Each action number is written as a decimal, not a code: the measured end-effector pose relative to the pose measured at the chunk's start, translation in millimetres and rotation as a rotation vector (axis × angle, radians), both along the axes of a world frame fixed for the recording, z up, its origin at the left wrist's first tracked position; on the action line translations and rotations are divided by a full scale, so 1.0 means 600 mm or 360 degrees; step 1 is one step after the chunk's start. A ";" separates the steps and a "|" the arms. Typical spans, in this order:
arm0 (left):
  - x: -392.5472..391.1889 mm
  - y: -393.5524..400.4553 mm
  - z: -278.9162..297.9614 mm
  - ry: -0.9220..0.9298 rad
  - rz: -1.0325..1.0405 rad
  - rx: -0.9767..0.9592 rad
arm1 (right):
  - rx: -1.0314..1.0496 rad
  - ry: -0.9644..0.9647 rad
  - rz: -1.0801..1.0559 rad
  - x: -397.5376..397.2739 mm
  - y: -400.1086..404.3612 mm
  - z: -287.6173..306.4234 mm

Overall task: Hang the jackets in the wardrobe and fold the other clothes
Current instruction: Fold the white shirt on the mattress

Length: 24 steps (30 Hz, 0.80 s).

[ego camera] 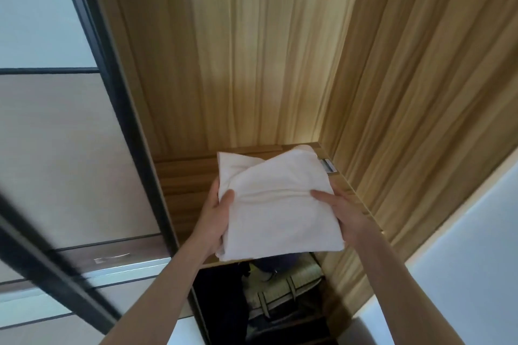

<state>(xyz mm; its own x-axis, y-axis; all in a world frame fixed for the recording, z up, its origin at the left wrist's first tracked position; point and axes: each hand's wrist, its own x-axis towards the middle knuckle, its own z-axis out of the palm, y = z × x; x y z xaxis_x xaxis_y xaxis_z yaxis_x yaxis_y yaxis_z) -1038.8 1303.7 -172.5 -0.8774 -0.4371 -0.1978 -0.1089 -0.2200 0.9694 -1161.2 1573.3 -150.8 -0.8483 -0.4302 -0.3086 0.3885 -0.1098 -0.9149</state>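
We hold a folded white cotton garment (277, 202) between both hands, raised before the open wood-grain wardrobe (252, 64). Our left hand (214, 218) grips its left edge, thumb on top, fingers curled beneath; our right hand (340, 211) clamps the right edge likewise. The bundle's long axis runs near to far, pointing at the wooden shelf (185, 179) just beyond it. Below, the dark lower compartment (221, 302) holds a pale strapped bag (283, 286) and dark items.

Sliding door (70, 131), black-framed, pale panels, left. Beige handbag (283, 286) with straps, below shelf level. Metal bracket (328, 166), right wall.
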 end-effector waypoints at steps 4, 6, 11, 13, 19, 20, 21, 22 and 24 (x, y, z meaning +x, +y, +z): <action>-0.042 -0.002 -0.011 -0.0060 0.0047 -0.0062 | 0.0064 -0.0069 0.0063 -0.062 -0.025 -0.023; -0.060 -0.005 -0.018 -0.0107 0.0080 -0.0059 | 0.0096 -0.0081 0.0089 -0.082 -0.032 -0.036; -0.095 0.002 -0.054 -0.0265 0.0157 -0.0019 | 0.0233 -0.0100 0.0062 -0.118 -0.038 -0.073; -0.104 0.005 -0.067 -0.0347 0.0183 0.0035 | 0.0349 -0.0108 0.0018 -0.122 -0.043 -0.087; -0.110 -0.005 -0.078 -0.0508 0.0201 0.0132 | 0.0632 0.0010 -0.0086 -0.113 -0.040 -0.141; -0.108 -0.007 -0.078 -0.0521 0.0199 0.0134 | 0.0700 0.0081 -0.0102 -0.108 -0.037 -0.148; -0.104 -0.007 -0.079 -0.0528 0.0194 0.0138 | 0.0758 0.0150 -0.0112 -0.103 -0.034 -0.154; -0.100 -0.007 -0.080 -0.0525 0.0184 0.0127 | 0.0802 0.0225 -0.0104 -0.099 -0.032 -0.159; -0.094 -0.006 -0.084 -0.0510 0.0152 -0.0012 | 0.0874 0.0404 -0.0066 -0.093 -0.034 -0.167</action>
<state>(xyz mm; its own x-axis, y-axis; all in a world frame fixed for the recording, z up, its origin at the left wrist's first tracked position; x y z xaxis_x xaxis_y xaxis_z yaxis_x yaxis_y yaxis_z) -1095.2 1300.0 -222.8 -0.7259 -0.5170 -0.4536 -0.3878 -0.2370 0.8908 -1217.2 1552.8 -251.3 -0.9371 -0.2304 -0.2621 0.1563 0.3941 -0.9057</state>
